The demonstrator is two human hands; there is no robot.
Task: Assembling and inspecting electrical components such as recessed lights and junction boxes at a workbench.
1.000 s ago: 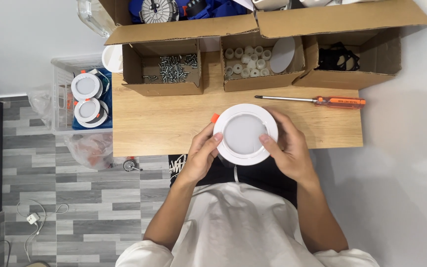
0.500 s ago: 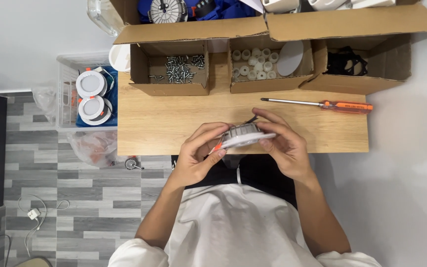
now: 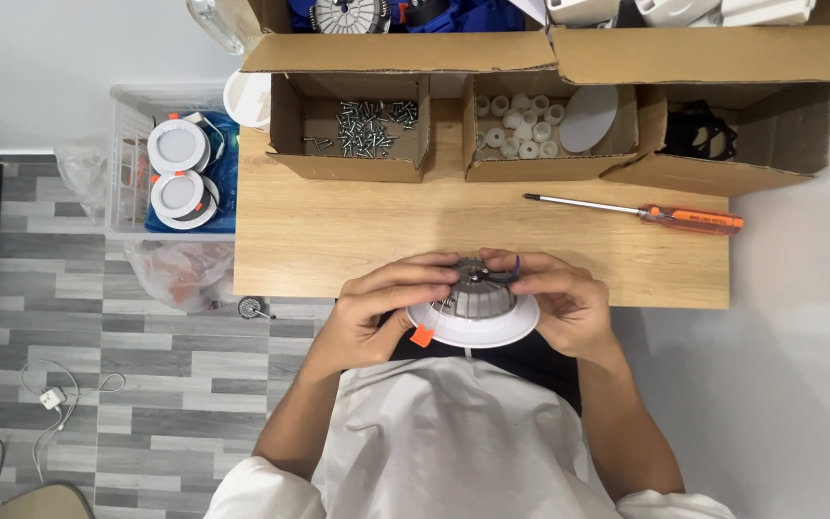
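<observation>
Both hands grip a round recessed light fixture (image 3: 474, 309) just below the middle of the frame, at the near edge of the wooden table (image 3: 357, 231). Its grey ribbed back is turned up and away from the person, and its white rim faces down toward the white shirt. On the left side of the fixture, the left hand (image 3: 372, 312) curls around it, fingers pressed along the top of the grey body and thumb under the rim, just beside an orange spring clip (image 3: 422, 335). On the right side, the right hand (image 3: 564, 303) wraps the fixture the same way, its fingertips pinching at the top of the housing where a short purple wire (image 3: 514, 268) shows.

At the far left of the frame, a white wire basket (image 3: 127, 163) on the floor holds two finished white fixtures (image 3: 179, 146), and a clear plastic bag (image 3: 177, 271) lies below it. Along the upper edge of the table stand open cardboard boxes: one with loose metal screws (image 3: 362, 127), next one with small white plastic caps (image 3: 516, 125) and a white disc (image 3: 588, 119), then one with black parts (image 3: 698, 130). An orange-handled screwdriver (image 3: 646, 213) lies on the table right of centre, well apart from the hands.
</observation>
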